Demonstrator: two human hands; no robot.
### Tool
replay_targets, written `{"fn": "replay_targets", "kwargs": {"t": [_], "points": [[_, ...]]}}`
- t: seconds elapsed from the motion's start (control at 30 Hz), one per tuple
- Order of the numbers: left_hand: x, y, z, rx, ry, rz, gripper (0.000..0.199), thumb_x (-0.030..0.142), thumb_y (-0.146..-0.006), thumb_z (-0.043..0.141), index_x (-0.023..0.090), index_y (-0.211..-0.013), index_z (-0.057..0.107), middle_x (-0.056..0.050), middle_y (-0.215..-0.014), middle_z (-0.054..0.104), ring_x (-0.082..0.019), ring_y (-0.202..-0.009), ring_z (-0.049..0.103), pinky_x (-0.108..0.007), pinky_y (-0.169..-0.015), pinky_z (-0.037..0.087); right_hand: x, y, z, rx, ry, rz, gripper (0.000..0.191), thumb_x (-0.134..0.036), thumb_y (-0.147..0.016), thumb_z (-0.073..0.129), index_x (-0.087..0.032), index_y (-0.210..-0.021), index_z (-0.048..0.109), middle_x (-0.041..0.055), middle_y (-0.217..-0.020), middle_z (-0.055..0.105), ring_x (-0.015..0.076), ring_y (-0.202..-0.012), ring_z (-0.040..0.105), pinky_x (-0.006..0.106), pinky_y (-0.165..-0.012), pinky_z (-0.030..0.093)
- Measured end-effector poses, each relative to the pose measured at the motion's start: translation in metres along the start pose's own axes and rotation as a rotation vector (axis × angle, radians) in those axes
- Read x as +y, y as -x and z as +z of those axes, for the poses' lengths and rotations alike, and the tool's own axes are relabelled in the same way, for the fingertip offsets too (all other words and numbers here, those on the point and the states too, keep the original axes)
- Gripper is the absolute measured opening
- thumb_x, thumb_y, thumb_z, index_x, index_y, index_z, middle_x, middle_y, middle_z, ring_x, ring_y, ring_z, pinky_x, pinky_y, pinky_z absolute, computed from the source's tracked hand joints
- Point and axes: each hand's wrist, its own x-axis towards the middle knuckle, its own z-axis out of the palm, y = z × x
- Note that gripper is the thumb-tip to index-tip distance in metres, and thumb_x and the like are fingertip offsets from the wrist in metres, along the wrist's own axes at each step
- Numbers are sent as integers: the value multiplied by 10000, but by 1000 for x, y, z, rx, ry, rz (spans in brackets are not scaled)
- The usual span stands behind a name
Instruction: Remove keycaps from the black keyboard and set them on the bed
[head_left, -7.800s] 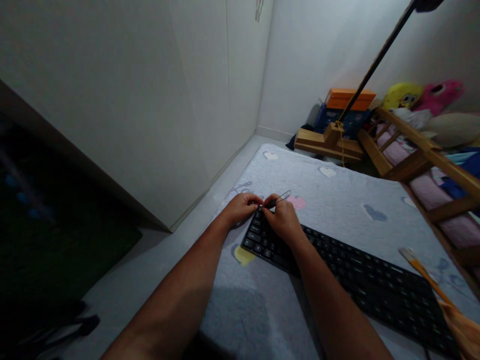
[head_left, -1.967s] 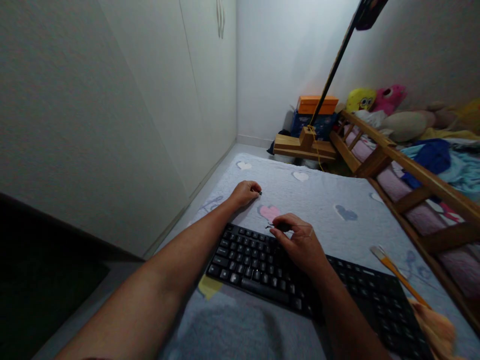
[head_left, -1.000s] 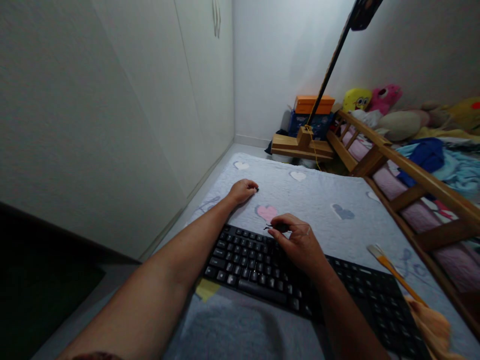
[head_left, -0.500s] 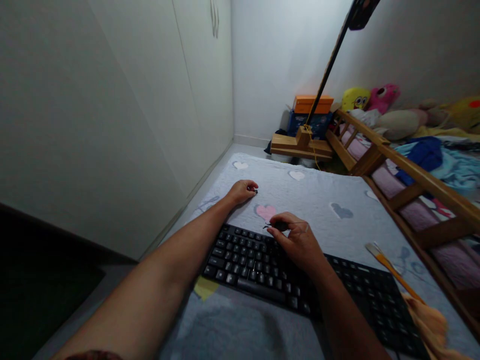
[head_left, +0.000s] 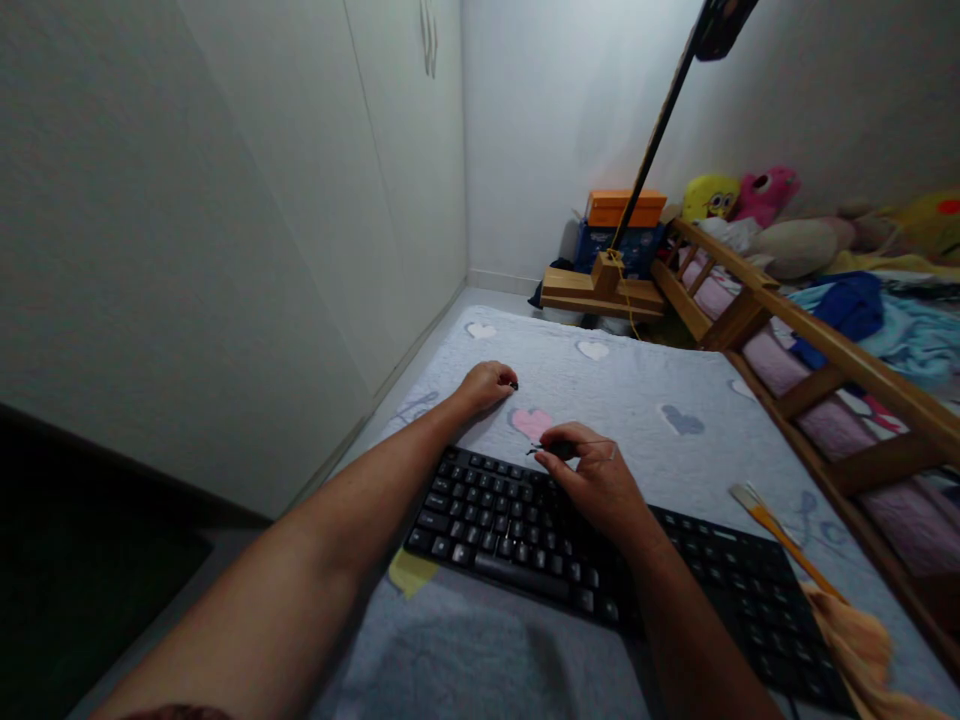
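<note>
A black keyboard lies at a slant on the heart-patterned cloth, its middle partly covered by my right forearm. Just above its top edge, my right hand is closed on a small dark tool with thin wire ends, which looks like a keycap puller. Farther off to the left, my left hand rests low over the cloth, its fingers pinched on a tiny black piece. That piece resembles a keycap, though its details are too small to tell.
Right of the keyboard lie a brush with an orange handle and an orange cloth. A wooden bed rail runs along the right side. White cabinet doors stand at left. Behind is a wooden stand with a dark pole.
My left hand has shifted very slightly, and a little more of the black piece shows at its fingertips. My right hand stays nearly still above the keyboard.
</note>
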Motion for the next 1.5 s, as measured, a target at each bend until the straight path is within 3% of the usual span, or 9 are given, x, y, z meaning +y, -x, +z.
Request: {"fn": "replay_targets", "kwargs": {"t": [0.17, 0.43, 0.6, 0.77, 1.07, 1.33, 1.5], "points": [[-2, -7, 2, 9, -29, -9, 241, 154, -660, 617, 191, -856, 752, -38, -829, 725, -169, -777, 615, -286, -796, 477, 1, 0, 0, 15, 1, -15, 76, -225, -803, 643, -185, -864, 665, 42, -849, 700, 157, -739, 649, 298, -721, 534], [-6, -5, -7, -84, 10, 21, 225, 184, -690, 605, 183, -854, 760, -17, -803, 732, -151, -741, 629, -257, -750, 486, 0, 0, -1, 3, -11, -2, 81, -212, -801, 645, -184, -874, 663, 47, -860, 704, 161, -748, 657, 301, -722, 535], [-9, 1, -7, -43, -19, 36, 239, 182, -707, 599, 182, -883, 760, -43, -863, 704, -165, -819, 609, -279, -833, 463, 1, 0, 0, 0, -4, 2, 77, -210, -799, 651, -184, -871, 663, 44, -859, 705, 162, -754, 659, 307, -736, 531], [-10, 4, -4, -26, -8, 26, 349, 186, -724, 602, 161, -1055, 712, -36, -840, 685, -146, -743, 596, -268, -769, 473, 0, 0, 0, -3, -18, 7, 81, -215, -803, 646, -184, -875, 665, 42, -851, 703, 159, -745, 654, 301, -721, 528], [-10, 4, -2, -18, 10, 10, 255, 223, -704, 607, 167, -914, 740, -30, -818, 685, -154, -740, 597, -274, -742, 473, -1, -1, 1, -16, -26, 32, 102, -205, -790, 656, -172, -886, 666, 49, -871, 709, 158, -765, 662, 290, -742, 522], [-14, 5, -1, -18, 38, 14, 390, 204, -719, 601, 147, -1096, 682, -18, -805, 676, -120, -674, 579, -247, -682, 467, -2, -1, 5, -64, -56, 83, 89, -214, -799, 645, -176, -879, 658, 38, -859, 706, 159, -764, 656, 289, -746, 510], [-12, 4, 0, -7, 3, 26, 292, 209, -725, 593, 155, -974, 735, -23, -768, 665, -129, -670, 568, -253, -678, 457, -4, 0, 7, -82, -49, 81, 92, -203, -800, 644, -178, -887, 659, 34, -860, 706, 155, -766, 649, 283, -741, 504]]}}
